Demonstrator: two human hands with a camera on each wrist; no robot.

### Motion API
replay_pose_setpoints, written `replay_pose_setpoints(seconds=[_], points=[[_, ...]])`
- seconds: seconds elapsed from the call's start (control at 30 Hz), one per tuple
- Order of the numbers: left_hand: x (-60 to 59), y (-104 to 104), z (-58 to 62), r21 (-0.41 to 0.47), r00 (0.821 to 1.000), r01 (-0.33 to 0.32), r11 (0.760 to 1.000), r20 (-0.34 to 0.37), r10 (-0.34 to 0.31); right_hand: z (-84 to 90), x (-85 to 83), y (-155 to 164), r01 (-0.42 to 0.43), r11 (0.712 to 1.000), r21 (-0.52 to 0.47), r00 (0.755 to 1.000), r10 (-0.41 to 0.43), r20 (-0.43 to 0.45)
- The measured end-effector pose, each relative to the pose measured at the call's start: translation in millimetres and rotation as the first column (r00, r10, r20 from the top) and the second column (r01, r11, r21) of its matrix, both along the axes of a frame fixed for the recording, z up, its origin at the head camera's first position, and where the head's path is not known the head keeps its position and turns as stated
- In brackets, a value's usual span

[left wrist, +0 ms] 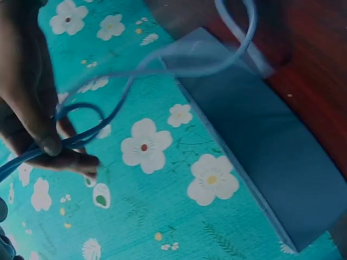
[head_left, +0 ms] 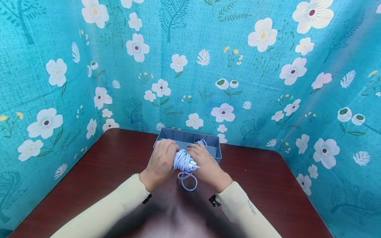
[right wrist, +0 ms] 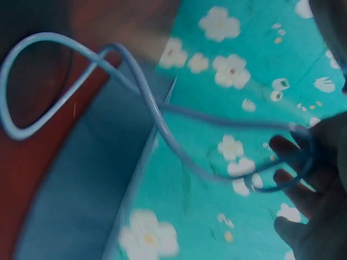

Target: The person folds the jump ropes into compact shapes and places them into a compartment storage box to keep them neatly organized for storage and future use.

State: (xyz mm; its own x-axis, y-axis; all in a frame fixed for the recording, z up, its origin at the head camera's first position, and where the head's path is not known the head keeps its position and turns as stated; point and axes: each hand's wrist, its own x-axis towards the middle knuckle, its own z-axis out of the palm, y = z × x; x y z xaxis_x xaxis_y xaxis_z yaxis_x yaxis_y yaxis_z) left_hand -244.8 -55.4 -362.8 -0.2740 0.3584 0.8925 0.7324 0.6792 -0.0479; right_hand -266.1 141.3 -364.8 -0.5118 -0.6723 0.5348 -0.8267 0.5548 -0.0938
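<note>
In the head view, my left hand (head_left: 162, 157) grips a wound bundle of pale lavender-blue cord (head_left: 182, 161) near the table's middle. My right hand (head_left: 206, 163) stands just right of the bundle with its fingers curled, their tips partly hidden. Whitish end pieces (head_left: 192, 164) stick out of the coil toward me. From the bundle hangs a loose loop (head_left: 189, 185). In the left wrist view, a thumb and finger pinch the cord (left wrist: 116, 105). Long loops of the cord (right wrist: 157, 114) run past loosely curled fingers in the right wrist view.
A grey-blue divided box (head_left: 171, 134) stands behind the hands, by the table's back edge. Loops of blue cord (head_left: 202, 142) show at its right part, behind my right hand. Flowered turquoise cloth (head_left: 190, 82) closes in the dark red table (head_left: 253, 185) at back and sides.
</note>
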Motion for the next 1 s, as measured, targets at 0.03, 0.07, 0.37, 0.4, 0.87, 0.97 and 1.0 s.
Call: replay_pose_setpoints(seconds=[0.03,0.07,0.37,0.4,0.87,0.97,1.0], points=[[0.9,0.7,3.3,0.007,1.0,-0.008,1.0,0.0,0.008,-1.4,2.0,-3.1,0.014,1.0,-0.025,0.999,-0.013,0.041],[1.3,1.1,6.7,0.015,1.0,-0.017,1.0,-0.003,0.017,-3.4,5.1,-6.3,0.039,0.997,-0.06,0.995,-0.033,0.092],[-4.0,-2.7,36.3,0.062,0.99,-0.137,0.989,-0.037,0.14,-21.1,24.6,-29.9,0.015,0.909,-0.417,0.871,0.193,0.451],[-4.7,-3.5,36.9,0.059,0.987,-0.151,0.987,-0.046,0.154,-21.8,25.8,-31.5,0.003,0.899,-0.437,0.858,0.222,0.463],[-11.6,-7.9,33.0,0.016,0.973,-0.219,0.976,-0.065,0.22,-25.9,33.7,-37.9,0.161,0.823,-0.545,0.701,0.294,0.65],[-12.7,-9.3,35.5,0.04,0.97,-0.233,0.972,-0.057,0.235,-32.2,32.8,-39.9,0.201,0.828,-0.524,0.655,0.284,0.7],[-12.9,-9.8,36.7,0.05,0.97,-0.235,0.971,-0.055,0.238,-33.8,32.7,-40.1,0.209,0.829,-0.519,0.646,0.281,0.71]])
